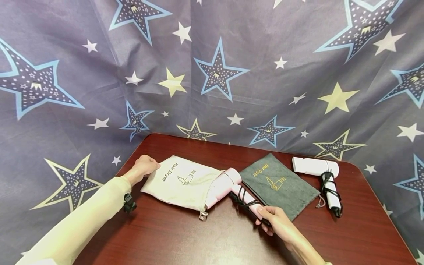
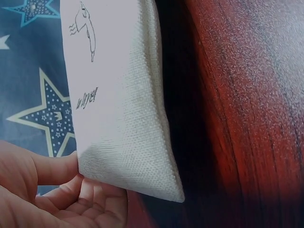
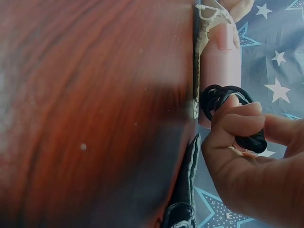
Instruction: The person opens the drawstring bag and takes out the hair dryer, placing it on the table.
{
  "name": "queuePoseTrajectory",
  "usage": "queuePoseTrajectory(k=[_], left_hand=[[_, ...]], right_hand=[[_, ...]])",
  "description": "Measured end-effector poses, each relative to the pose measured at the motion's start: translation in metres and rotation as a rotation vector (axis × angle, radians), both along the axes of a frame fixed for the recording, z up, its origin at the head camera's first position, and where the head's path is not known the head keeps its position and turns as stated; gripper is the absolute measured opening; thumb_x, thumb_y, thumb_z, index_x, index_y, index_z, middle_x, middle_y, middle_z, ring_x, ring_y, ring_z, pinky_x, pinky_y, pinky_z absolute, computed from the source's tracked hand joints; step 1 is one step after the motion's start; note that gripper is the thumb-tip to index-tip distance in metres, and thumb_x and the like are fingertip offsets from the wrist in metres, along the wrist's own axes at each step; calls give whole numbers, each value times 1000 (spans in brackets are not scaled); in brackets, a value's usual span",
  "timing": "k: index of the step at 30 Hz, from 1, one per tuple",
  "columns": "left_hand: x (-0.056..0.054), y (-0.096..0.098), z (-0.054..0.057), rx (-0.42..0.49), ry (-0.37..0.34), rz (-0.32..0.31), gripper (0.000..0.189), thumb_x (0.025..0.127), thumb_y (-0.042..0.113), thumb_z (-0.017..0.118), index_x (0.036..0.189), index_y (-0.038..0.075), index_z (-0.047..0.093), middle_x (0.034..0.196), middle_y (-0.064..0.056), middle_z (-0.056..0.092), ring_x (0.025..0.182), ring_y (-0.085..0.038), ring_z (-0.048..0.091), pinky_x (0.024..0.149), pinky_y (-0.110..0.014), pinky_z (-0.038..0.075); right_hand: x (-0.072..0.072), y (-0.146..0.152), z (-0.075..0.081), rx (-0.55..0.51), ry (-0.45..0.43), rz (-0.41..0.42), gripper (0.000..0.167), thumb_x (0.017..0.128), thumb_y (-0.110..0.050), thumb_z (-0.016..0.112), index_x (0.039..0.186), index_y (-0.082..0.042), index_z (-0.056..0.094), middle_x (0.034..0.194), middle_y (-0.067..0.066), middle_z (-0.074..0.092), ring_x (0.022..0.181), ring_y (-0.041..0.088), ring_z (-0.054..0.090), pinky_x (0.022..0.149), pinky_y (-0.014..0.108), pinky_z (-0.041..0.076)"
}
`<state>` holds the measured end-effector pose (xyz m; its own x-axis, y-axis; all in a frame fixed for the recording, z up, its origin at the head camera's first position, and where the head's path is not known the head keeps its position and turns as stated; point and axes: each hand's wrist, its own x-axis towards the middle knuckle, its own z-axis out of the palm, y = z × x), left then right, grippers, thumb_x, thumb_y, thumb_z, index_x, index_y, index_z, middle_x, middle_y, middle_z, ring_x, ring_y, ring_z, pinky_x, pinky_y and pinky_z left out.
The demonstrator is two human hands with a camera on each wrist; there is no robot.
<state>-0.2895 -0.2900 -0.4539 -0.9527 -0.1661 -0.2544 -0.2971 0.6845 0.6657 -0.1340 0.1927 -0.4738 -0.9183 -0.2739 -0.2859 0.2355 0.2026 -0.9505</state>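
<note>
A pink hair dryer (image 1: 221, 186) lies partly inside the mouth of a cream drawstring bag (image 1: 183, 182) printed "Hair Dryer". My right hand (image 1: 276, 221) grips the dryer's handle near its end, where a black cord is wrapped round it. In the right wrist view the fingers of that hand (image 3: 251, 152) curl round the handle and the coiled cord (image 3: 228, 97). My left hand (image 1: 145, 165) pinches the closed far-left corner of the cream bag. Seen from the left wrist, thumb and fingers (image 2: 61, 190) hold that corner, and the bag's bottom edge is lifted.
A grey drawstring bag (image 1: 281, 184) lies flat on the dark red table (image 1: 212, 239), right of the pink dryer. Beyond it, a white hair dryer (image 1: 314, 167) with a cord-wrapped handle rests near the right edge. A starred curtain (image 1: 212, 110) hangs behind the table.
</note>
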Motion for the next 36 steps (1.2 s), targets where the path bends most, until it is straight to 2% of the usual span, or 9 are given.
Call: queuePoseTrajectory(k=[3,9,21,33,36], left_hand=[[-2,0,-2,2,-2,-2,17,98,14,68,100,-2,73,82,-7,53,83,-26,52,66,-34,46],[-4,1,-4,-1,-12,2,17,99,15,68,98,-1,73,82,-7,53,81,-25,52,65,-34,47],[-8,-2,-6,-24,-5,0,17,97,16,70,97,-1,73,103,-14,64,98,-32,57,73,-37,51],[-15,-3,-10,-53,10,14,18,98,17,70,96,-1,72,95,-13,62,90,-30,55,68,-36,48],[-16,-3,-10,-68,29,6,19,99,15,69,98,-4,72,98,-16,64,91,-31,56,69,-37,49]], right_hand=[[0,1,-1,-3,-3,-1,39,112,-31,52,105,6,65,80,4,67,59,9,49,52,21,40],[-1,3,-1,-8,-9,-8,39,112,-31,52,105,6,65,80,4,67,58,9,49,52,21,40],[1,6,-1,-18,-10,-12,42,111,-34,54,107,6,64,81,5,67,60,9,49,53,21,40],[2,12,1,-21,-6,-10,40,112,-31,52,105,6,64,81,5,66,60,9,50,54,22,42],[2,13,3,-21,-7,-9,40,112,-32,53,105,6,64,81,5,66,60,9,50,54,22,42]])
